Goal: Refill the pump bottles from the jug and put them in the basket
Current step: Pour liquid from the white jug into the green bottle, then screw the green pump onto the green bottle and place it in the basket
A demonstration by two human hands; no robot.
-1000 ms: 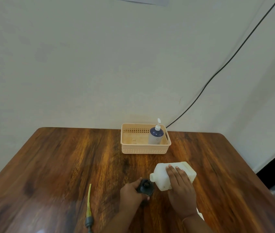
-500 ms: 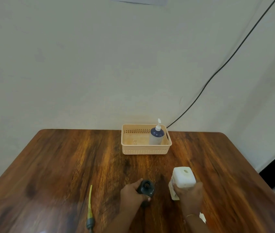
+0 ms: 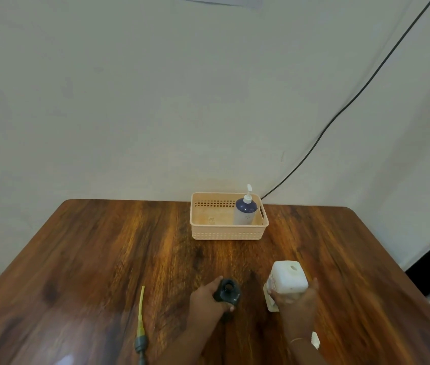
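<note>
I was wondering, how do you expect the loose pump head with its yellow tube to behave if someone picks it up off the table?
The pump head looks small and plastic, so probably light. Its thin yellow tube lies slightly curved on the table, so it likely flexes and may swing when lifted. The tube may be wet from its bottle, so possibly slippery and apt to drip; that cannot be confirmed here.

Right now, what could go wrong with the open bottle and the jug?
1. The dark bottle is open, pump off; a bump could spill it, though the left hand steadies it.
2. The jug in the right hand has no cap visible and might slosh.
3. The pump lying on the table could pick up dirt.
</note>
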